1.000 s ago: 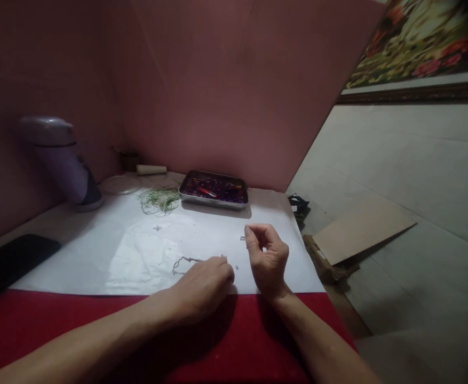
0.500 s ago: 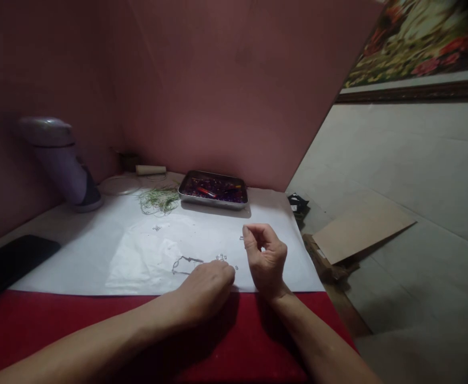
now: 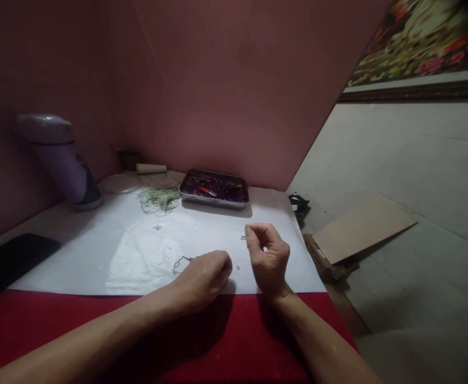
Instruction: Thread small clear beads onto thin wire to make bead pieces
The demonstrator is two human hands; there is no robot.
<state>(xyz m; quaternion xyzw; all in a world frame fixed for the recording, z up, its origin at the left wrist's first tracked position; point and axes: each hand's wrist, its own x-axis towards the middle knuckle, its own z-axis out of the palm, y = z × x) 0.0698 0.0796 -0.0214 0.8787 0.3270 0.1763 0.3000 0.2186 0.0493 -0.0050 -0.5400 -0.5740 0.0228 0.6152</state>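
Observation:
My right hand is raised over the white sheet, thumb and forefinger pinched together. A small thin metal piece sticks out to the left of the fingertips; its kind is too small to tell. My left hand rests low over the sheet with its fingers curled closed. What those fingers hold, if anything, is hidden. Beside them lies a tiny metal ring. A thin dark chain-like strand is partly covered by my left hand. Farther back lies a small cluster of metal rings.
A metal tray holding dark purple beads stands at the back, next to a tangle of green thread. A purple upright device and a black flat object are on the left. Red cloth covers the front edge.
My left hand has moved slightly up and left, now covering the group of small rings and more of the dark strand. My right hand keeps its pinch almost in place.

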